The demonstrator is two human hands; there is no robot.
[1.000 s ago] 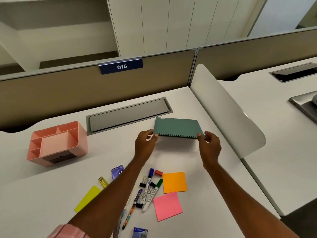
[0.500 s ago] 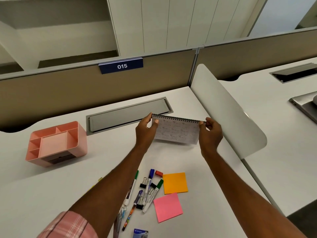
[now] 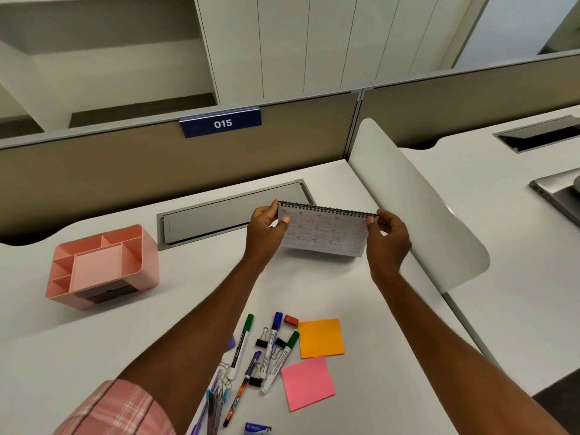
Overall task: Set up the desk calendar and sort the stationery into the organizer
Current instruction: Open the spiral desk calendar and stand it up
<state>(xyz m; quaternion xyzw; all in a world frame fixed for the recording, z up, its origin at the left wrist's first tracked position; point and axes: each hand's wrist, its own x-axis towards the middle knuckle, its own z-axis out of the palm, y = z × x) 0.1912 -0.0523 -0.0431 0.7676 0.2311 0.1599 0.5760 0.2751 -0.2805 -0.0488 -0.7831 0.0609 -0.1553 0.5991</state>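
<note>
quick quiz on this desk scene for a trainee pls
1. True or false: the left hand and right hand each pinch a top corner of the calendar.
2. Where do the markers lie? A in a drawer; B on the desk; C on a chair.
3. Fill in: the blue plate reads ___.
Key: 1 true; 2 B; 3 015.
</note>
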